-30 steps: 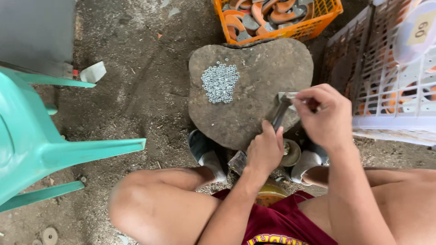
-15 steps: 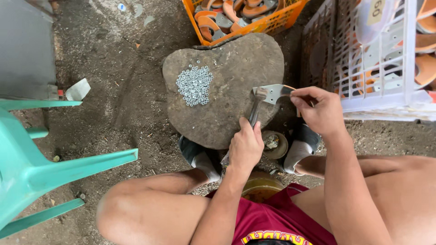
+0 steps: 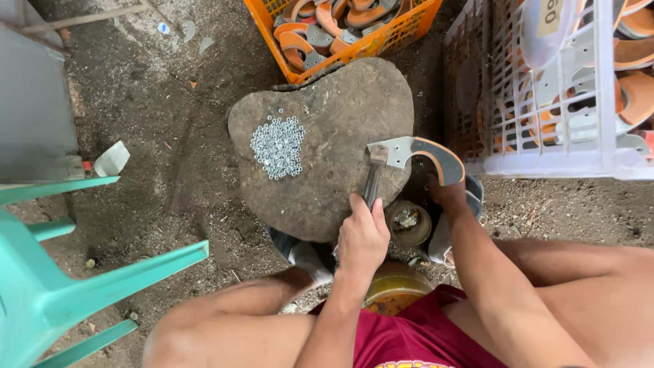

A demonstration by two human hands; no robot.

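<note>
Head view, flat stone slab (image 3: pixel 327 123) on dirt floor (image 3: pixel 157 102), orange crate (image 3: pixel 402 31) behind

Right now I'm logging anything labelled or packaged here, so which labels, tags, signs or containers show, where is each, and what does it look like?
Tag: top right, on the white crate, small yellowish rectangle with dark marks.
White crate: right side, lattice plastic, holds orange and grey parts.
Orange crate: top centre, behind the stone slab, mesh plastic, same parts.
Printed lettering: bottom edge, yellow on maroon shorts.
No screens or signs.

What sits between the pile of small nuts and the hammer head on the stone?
Head view: only bare stone slab lies between the pile of small nuts and the hammer held in the left hand.
</note>
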